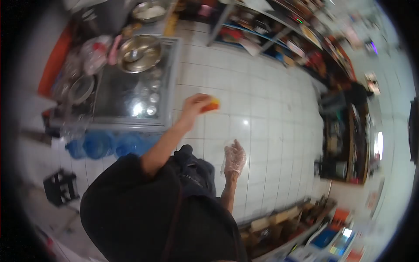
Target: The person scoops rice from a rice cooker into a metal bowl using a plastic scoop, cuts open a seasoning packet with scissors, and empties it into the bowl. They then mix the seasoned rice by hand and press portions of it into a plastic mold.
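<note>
Blur keeps us from identifying the small orange-and-yellow object [212, 105] that our left hand [196, 106] pinches over the tiled floor [270, 113]. Our right hand [235, 158], in 1 clear plastic glove, extends its fingers, their exact spacing unclear.

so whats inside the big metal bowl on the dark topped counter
A smaller shiny metal piece sits in the big metal bowl, too blurred to name. The patch of bowl floor under it is covered.
</note>
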Demonstrator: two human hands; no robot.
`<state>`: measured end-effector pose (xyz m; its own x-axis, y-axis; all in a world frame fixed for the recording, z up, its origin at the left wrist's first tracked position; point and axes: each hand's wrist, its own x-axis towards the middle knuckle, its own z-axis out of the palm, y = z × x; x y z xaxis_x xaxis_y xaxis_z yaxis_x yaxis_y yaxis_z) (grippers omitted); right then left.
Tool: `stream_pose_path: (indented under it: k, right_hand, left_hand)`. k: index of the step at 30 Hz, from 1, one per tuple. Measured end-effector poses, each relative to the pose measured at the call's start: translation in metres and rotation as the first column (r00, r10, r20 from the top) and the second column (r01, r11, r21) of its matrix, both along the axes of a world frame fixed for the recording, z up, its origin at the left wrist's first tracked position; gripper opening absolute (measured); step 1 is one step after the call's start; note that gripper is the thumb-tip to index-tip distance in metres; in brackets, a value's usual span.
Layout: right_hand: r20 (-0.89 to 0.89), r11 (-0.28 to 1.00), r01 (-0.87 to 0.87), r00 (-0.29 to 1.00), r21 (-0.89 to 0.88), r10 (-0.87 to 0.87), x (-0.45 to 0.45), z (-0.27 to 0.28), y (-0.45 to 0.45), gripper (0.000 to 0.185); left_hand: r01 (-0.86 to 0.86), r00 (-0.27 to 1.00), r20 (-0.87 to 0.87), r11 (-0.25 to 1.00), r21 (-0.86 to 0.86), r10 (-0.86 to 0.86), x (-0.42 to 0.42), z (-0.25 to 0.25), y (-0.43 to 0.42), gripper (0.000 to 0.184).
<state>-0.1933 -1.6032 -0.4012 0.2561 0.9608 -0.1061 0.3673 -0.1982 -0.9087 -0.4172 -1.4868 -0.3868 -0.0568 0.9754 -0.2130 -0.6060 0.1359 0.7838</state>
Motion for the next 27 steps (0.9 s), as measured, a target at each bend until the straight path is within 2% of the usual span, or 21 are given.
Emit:
stream_pose_path:
  k: [1,2,4,5,7,10,12,14,16,18,20,22,23,25,27]
  right_hand:
    - [-0.167,0.998,-0.058,0.984,0.019,0.06,0.0,-0.013,0.031,0.059]
    - [-0.178,0.992,-0.128,0.976,0.01,0.128,-0.012,-0.005,0.063,0.059]
    - [0.001,0.961,-0.235,0.971,0.145,0.237,-0.034,0.022,0.124,0.065]
    - [-0.001,0.937,-0.299,0.953,0.179,0.304,-0.037,0.015,0.158,0.075]
    - [-0.033,0.912,-0.347,0.931,0.219,0.363,-0.045,0.012,0.226,0.076]
    - [-0.053,0.856,-0.444,0.88,0.266,0.473,-0.051,0.014,0.328,0.079]
    - [-0.2,0.876,-0.406,0.865,0.261,0.46,-0.078,0.023,0.396,0.079]
    - [-0.139,0.807,-0.498,0.817,0.319,0.559,-0.101,0.035,0.46,0.075]
    - [-0.069,0.724,-0.597,0.753,0.346,0.654,-0.127,0.038,0.511,0.071]
    - [-0.459,0.727,-0.618,0.575,0.299,0.677,-0.169,0.033,0.568,0.069]
    - [-0.433,0.665,-0.692,0.527,0.281,0.731,-0.214,0.024,0.613,0.067]
    - [-0.436,0.603,-0.753,0.464,0.265,0.771,-0.259,0.016,0.65,0.065]
    - [-0.44,0.568,-0.782,0.428,0.258,0.79,-0.281,0.011,0.667,0.064]
    - [-0.432,0.494,-0.836,0.365,0.237,0.825,-0.323,0.0,0.694,0.061]
    - [-0.486,0.414,-0.887,0.276,0.203,0.829,-0.368,-0.012,0.725,0.059]
  left_hand:
    - [-0.028,0.999,0.015,1.0,0.01,0.028,0.013,0.004,0.024,0.023]
    - [-0.045,0.998,0.035,0.999,0.025,0.044,0.027,0.008,0.047,0.022]
    - [-0.131,0.991,0.038,0.991,0.021,0.131,0.05,0.015,0.093,0.019]
    - [-0.169,0.985,0.034,0.985,0.017,0.169,0.056,0.015,0.118,0.019]
    - [-0.228,0.97,-0.081,0.973,0.043,0.23,0.068,0.014,0.169,0.02]
    - [-0.26,0.956,-0.122,0.963,0.074,0.268,0.063,0.019,0.246,0.019]
    - [-0.326,0.924,-0.181,0.941,0.087,0.336,0.047,0.025,0.298,0.02]
    - [-0.398,0.882,-0.237,0.913,0.092,0.408,0.026,0.034,0.346,0.021]
    - [-0.513,0.798,-0.307,0.852,0.106,0.518,0.004,0.038,0.384,0.02]
    - [-0.618,0.75,-0.255,0.784,0.061,0.611,-0.023,0.047,0.423,0.02]
    - [-0.705,0.69,-0.208,0.709,0.019,0.693,-0.055,0.045,0.458,0.019]
    - [-0.857,0.491,-0.182,0.51,0.076,0.852,-0.091,0.039,0.493,0.022]
    - [-0.878,0.454,-0.18,0.472,0.073,0.872,-0.115,0.038,0.508,0.022]
    - [-0.92,0.339,-0.305,0.381,0.087,0.89,-0.151,0.034,0.527,0.023]
    - [-0.946,0.269,-0.337,0.314,0.086,0.902,-0.191,0.024,0.545,0.025]
